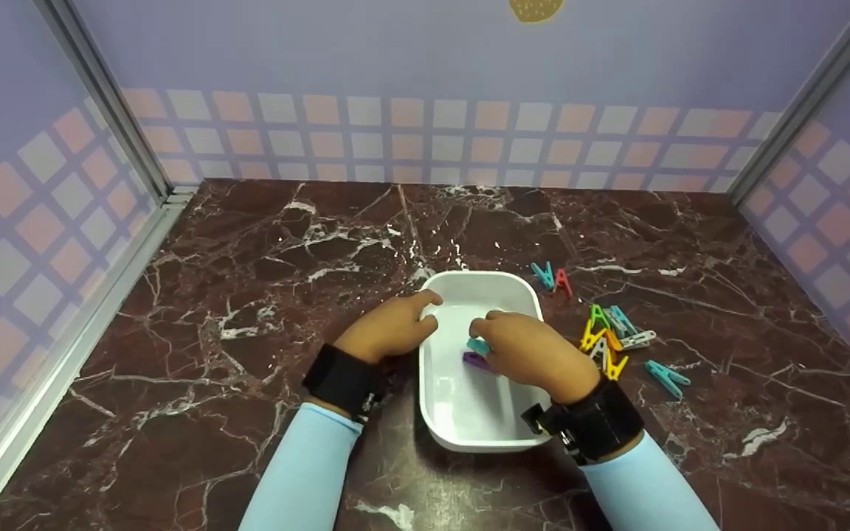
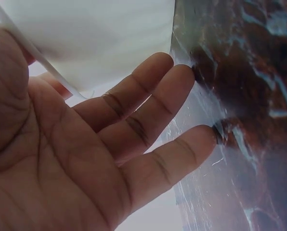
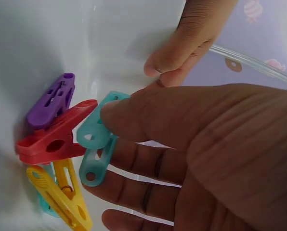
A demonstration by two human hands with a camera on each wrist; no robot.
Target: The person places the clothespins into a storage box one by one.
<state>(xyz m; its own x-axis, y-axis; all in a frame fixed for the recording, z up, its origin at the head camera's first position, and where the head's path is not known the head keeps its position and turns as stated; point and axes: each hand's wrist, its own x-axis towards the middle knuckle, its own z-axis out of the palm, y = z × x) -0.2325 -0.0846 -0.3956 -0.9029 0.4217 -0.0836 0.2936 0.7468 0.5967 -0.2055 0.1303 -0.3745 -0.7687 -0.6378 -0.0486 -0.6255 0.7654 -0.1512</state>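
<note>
A white plastic tub (image 1: 462,413) stands in front of me on the table. My left hand (image 1: 394,326) holds its left wall at the rim; in the left wrist view the other fingers reach down its outside to the tabletop. Inside the tub, my right hand (image 1: 532,352) pinches a teal clothespin (image 3: 95,130) between thumb and fingers. Close by it in the tub lie a purple clothespin (image 3: 49,103), a red clothespin (image 3: 54,142) and a yellow clothespin (image 3: 61,197). Another teal piece (image 3: 46,206) shows partly beneath the yellow one.
Right of the tub lies a loose pile of clothespins (image 1: 606,341) in yellow, green, orange, teal and white. A single teal clothespin (image 1: 667,378) sits nearer me. Behind are a teal clothespin (image 1: 544,274) and a red clothespin (image 1: 562,282). Patterned walls (image 1: 425,133) enclose the marbled table (image 1: 248,413).
</note>
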